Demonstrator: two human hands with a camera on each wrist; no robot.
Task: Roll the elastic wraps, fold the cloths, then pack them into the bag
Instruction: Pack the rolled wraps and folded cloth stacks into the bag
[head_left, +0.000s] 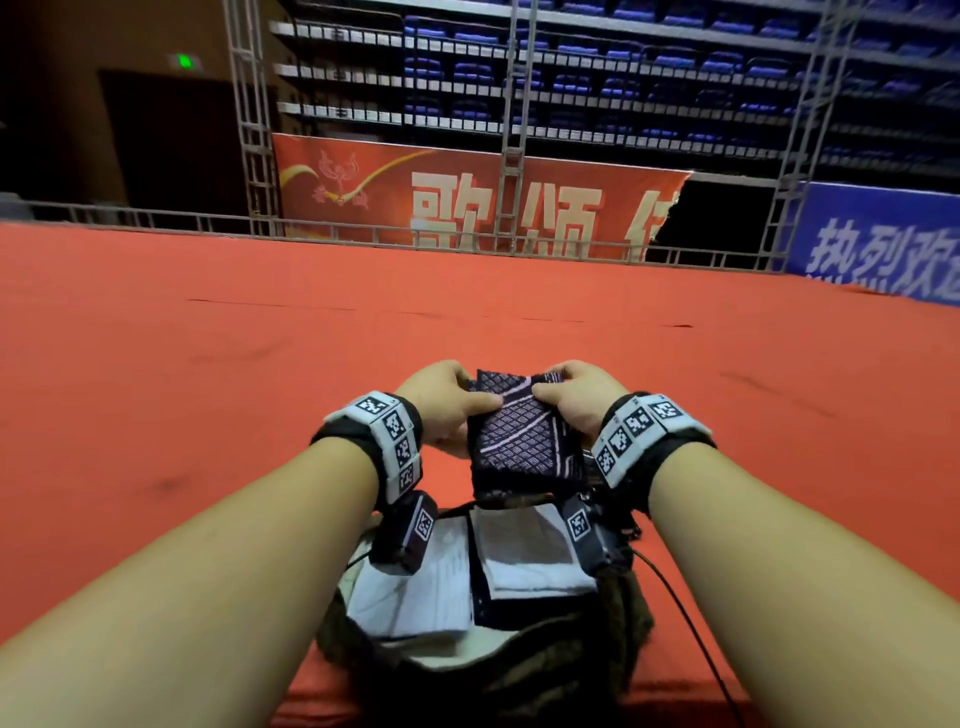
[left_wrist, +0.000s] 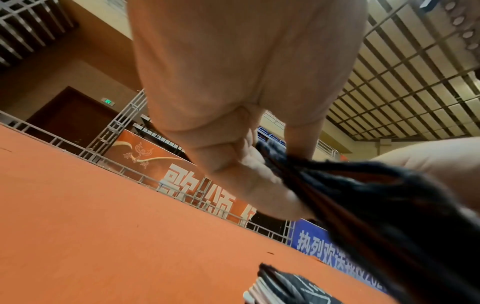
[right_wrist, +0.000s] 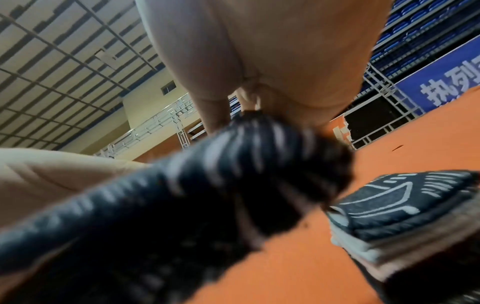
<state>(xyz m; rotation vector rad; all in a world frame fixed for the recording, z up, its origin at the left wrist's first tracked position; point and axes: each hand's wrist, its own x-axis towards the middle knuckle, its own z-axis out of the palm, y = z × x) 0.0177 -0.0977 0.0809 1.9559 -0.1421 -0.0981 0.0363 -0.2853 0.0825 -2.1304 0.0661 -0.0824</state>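
Note:
A folded dark patterned cloth with pale stripes hangs upright above the bag, gripped from both sides. My left hand pinches its left upper edge, thumb on the near face. My right hand pinches the right upper edge the same way. The left wrist view shows the cloth as layered dark edges against my fingers. In the right wrist view the cloth is blurred. Below, the brown fuzzy bag lies open with folded white cloths and a dark-bordered one inside.
Everything sits on a wide red-orange cloth-covered surface. A stack of folded cloths lies beside my right wrist, its edge also showing as the stack under my left. A black cable runs off the bag's right. Metal railing and banners stand far behind.

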